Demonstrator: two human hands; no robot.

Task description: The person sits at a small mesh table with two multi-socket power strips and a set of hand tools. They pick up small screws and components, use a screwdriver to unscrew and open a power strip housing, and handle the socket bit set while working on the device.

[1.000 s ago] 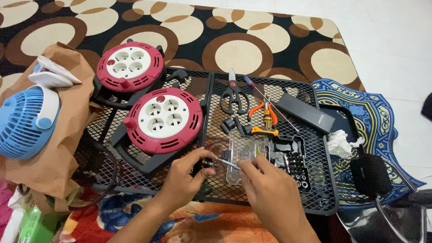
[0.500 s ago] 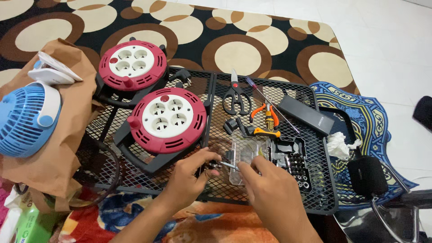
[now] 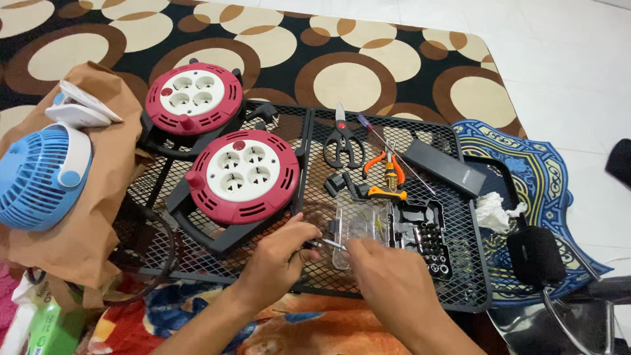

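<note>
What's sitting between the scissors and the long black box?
In the head view, orange-handled pliers and a thin purple-handled screwdriver lie between the scissors and the long black box, on the mesh.

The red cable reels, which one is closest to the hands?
The lower cable reel, lying right beside the left hand. The other cable reel sits farther away, near the carpet.

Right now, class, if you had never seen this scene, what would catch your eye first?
Two round red-and-white cable reels lie on the black wire mesh rack, left of centre. In front, the left hand and right hand meet on a thin metal tool beside a clear plastic case. A blue fan lies far left.
</note>
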